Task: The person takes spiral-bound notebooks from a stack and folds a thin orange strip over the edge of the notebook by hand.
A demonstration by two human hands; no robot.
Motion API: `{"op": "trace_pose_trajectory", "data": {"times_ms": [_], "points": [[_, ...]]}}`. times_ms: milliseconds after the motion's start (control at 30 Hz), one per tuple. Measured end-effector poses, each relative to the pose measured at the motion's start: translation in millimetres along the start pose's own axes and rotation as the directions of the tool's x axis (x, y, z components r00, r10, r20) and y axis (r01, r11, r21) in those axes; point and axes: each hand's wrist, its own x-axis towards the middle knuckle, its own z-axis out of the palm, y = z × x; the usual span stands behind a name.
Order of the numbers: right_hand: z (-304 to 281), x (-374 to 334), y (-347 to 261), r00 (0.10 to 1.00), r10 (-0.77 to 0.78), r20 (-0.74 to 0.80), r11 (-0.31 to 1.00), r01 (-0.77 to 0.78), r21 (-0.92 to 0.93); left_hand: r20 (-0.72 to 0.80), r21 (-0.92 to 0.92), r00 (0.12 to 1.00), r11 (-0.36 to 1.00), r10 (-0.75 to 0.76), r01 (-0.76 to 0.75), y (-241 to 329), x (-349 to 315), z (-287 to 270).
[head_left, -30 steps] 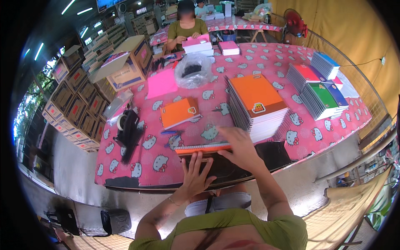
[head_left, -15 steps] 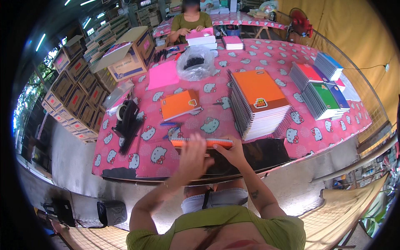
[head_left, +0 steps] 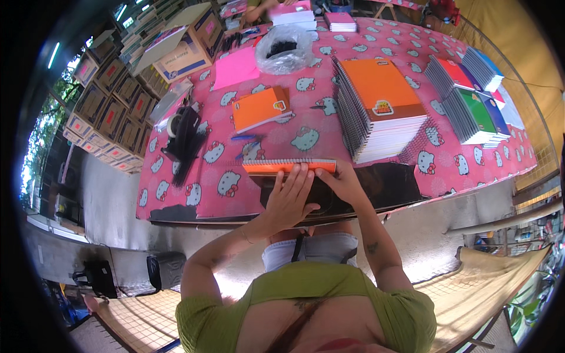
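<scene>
An orange spiral notebook stands tilted at the near table edge, its wire-bound side up. My left hand lies against its orange cover with the fingers stretched out. My right hand grips the notebook's right end, thumb on the near side. Beyond them, blue-handled pliers lie on the table. Another orange notebook lies flat farther back. To the right rises a tall stack of orange spiral notebooks.
A black tape dispenser stands at left. Farther back are a pink sheet, a clear plastic bag with dark contents and an open carton. Stacks of colored notebooks line the right. A co-worker's arm shows across the table.
My left hand, blurred in motion before, now rests flat on the notebook's cover. The right hand keeps its grip. The whole view has tilted, shifting the table upward in the picture.
</scene>
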Motion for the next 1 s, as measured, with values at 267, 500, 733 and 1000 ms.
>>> {"op": "trace_pose_trajectory", "data": {"times_ms": [267,500,733,1000], "points": [[5,6,-24,0.988,0.147,0.038,0.985,-0.143,-0.091,-0.242,-0.08,0.963,0.987,0.119,-0.142,6,-25,29],[14,7,-13,0.998,-0.047,0.049,0.992,0.052,-0.113,-0.217,-0.077,0.973,0.992,0.083,-0.102,0,-20,40],[11,11,-10,0.997,0.024,0.072,0.975,-0.008,-0.221,-0.204,-0.143,0.978,0.987,0.048,-0.078,1,6,11],[-12,9,-39,0.997,0.015,0.078,0.993,-0.006,-0.114,-0.313,-0.363,0.948,0.929,-0.052,-0.069,-19,32,-23]]}}
